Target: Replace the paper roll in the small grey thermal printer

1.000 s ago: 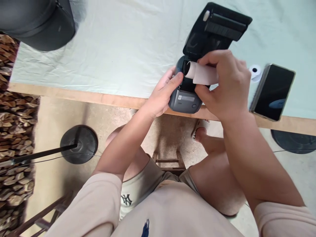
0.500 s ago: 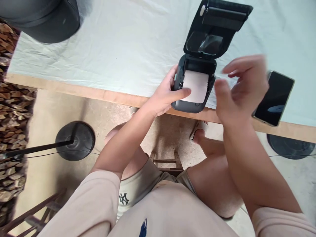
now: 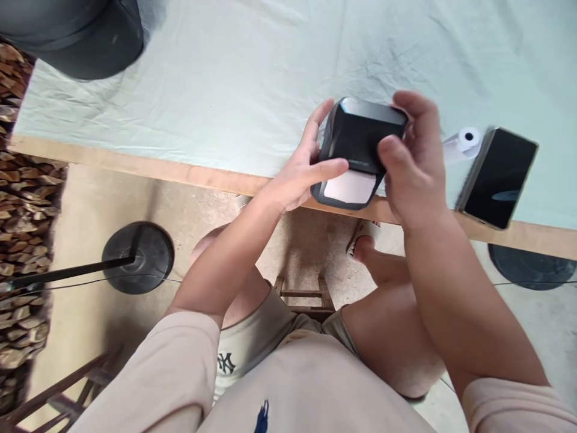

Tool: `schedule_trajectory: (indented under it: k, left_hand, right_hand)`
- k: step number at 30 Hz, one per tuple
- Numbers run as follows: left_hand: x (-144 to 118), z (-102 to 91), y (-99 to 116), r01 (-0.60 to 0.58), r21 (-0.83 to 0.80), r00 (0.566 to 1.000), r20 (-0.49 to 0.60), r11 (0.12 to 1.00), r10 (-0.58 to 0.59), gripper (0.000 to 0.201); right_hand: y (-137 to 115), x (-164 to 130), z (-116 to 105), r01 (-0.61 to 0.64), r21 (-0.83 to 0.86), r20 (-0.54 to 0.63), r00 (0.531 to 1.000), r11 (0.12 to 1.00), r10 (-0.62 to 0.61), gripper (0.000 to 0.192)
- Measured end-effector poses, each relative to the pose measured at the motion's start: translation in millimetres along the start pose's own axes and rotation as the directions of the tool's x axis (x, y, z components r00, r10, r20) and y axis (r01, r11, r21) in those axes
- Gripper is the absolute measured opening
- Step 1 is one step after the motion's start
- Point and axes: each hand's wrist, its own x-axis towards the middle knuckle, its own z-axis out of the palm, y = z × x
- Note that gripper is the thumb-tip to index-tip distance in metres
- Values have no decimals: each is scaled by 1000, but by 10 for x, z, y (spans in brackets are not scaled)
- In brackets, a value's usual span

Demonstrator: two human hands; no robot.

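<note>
A small black label printer [image 3: 360, 135] rests at the table's front edge, its lid folded down over the body. White paper [image 3: 349, 186] shows out of the front below the lid. My left hand [image 3: 306, 162] grips the printer's left side, thumb lying on top at the lid's lower edge. With thumb and fingers, my right hand [image 3: 417, 153] holds the lid at its right side. Whether the lid is fully latched cannot be seen. Just right of that hand lies a white paper roll [image 3: 464, 143] with a dark core.
A phone [image 3: 501, 178] lies right of the roll on the pale cloth [image 3: 225, 78]. A large dark rounded object [image 3: 81, 42] stands at the back left. The wooden table edge [image 3: 180, 174] runs across. Below are a round stand base [image 3: 137, 257], a wooden stool [image 3: 304, 294] and stacked firewood [image 3: 20, 240].
The printer's lid has swung from standing up to down over the paper. My right hand moved left onto the lid, uncovering the white roll beside the phone. My left hand stayed put.
</note>
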Motion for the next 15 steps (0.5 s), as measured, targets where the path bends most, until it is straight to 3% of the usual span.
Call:
schedule_trajectory:
  k: [3,7,9,11,13,15]
  left_hand:
    - [-18,49,8,9,-22,999,-33,1000,-10,56]
    - [-8,80,-3,-10,-52,1000,-27,999,8,32]
    - [18,92,-15,-28,-97,999,-29,995,26,28]
    - [53,109,-27,-25,-123,995,-97,992,13,37]
    - [86,129,-37,-15,-130,987,-158,991,-6,40]
    - [110,148,-39,-34,-143,985,-173,989,8,42]
  right_hand:
    - [-67,-80,84,-35,90,69,997,995,29,81]
    - [-42,-102,60,-60,120,68,996,991,52,77]
    - [-18,-83,21,-31,113,27,999,993,28,68]
    - [-28,-60,-18,19,115,-31,999,993,-15,63]
    - [-83,-47,-48,55,138,-56,997,989,-48,66]
    - [-165,-46,-69,12,124,-8,1000,992,-11,75]
